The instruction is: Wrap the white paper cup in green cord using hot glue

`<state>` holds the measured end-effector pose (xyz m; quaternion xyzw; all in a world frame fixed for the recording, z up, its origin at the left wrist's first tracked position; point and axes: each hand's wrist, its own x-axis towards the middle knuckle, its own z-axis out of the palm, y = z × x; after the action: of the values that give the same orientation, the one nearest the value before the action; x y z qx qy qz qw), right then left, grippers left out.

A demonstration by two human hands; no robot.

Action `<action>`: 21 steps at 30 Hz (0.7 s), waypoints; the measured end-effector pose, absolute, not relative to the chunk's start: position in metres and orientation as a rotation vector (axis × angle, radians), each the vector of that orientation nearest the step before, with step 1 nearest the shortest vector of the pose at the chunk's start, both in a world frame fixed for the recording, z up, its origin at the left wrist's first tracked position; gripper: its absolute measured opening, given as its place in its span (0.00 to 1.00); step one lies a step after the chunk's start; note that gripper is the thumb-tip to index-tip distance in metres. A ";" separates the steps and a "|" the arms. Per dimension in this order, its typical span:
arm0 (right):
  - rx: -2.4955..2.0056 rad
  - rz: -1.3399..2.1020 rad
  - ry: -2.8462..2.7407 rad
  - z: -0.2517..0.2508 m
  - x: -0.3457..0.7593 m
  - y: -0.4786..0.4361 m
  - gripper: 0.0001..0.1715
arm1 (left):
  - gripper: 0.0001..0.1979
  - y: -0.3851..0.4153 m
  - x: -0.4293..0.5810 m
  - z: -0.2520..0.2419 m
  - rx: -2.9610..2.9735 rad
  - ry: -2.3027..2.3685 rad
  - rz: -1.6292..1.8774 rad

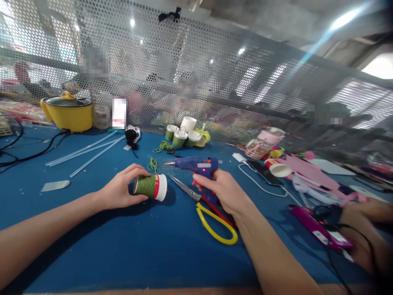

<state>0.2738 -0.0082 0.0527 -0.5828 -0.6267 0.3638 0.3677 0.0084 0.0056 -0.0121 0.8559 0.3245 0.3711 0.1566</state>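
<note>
Taking the wrapped cup as the centre of our dial, we begin with the yellow pot [72, 114] at 10 o'clock, against the mesh screen, where it leaves the desk [101, 250] in front of us free for handwork. Nearer in that direction lie clear sticks [81, 152], loosely fanned, probably so that one can be picked up singly.

At 9 o'clock our left hand [125, 187] grips the cup [150, 186] by its green end, fingers over the top and thumb below. The cup lies on its side with its white end towards 3 o'clock; this hold seems meant to steady it while baring the red band and most of the green wrapping.

At 1 o'clock several small cups [179, 138] are grouped beside yarn, apparently kept together out of the way. At 4 o'clock lie scissors [199, 200], blades towards the cup.

Our right hand [227, 188] is closed around the handle of the glue gun [196, 164] at 2 o'clock, a finger by its red trigger. The nozzle points to 9 o'clock, near the cup but apart, perhaps to keep the hot tip off our fingers.
</note>
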 end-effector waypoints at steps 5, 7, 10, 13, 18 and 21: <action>-1.726 0.766 -1.624 0.034 0.289 0.034 0.18 | 0.21 0.006 0.009 -0.014 2.448 0.940 1.065; -1.797 0.735 -1.638 0.025 0.292 0.047 0.19 | 0.21 0.007 0.009 -0.015 2.448 0.936 1.074; -1.889 0.630 -1.685 0.016 0.293 0.059 0.21 | 0.21 0.007 0.009 -0.017 2.441 0.923 1.089; -1.928 0.417 -1.750 0.020 0.287 0.061 0.20 | 0.21 0.007 0.010 -0.017 2.434 0.915 1.083; -1.732 0.202 -1.953 0.048 0.248 0.035 0.07 | 0.21 0.006 0.011 -0.017 2.429 0.921 1.090; -1.302 0.374 -2.228 0.058 0.215 0.011 0.04 | 0.20 0.004 0.012 -0.017 2.448 0.902 1.092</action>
<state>0.2147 0.0111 0.0580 -0.4816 -0.8241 0.1382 0.2642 0.0119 0.0044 -0.0171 0.8550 0.3150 0.3812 0.1561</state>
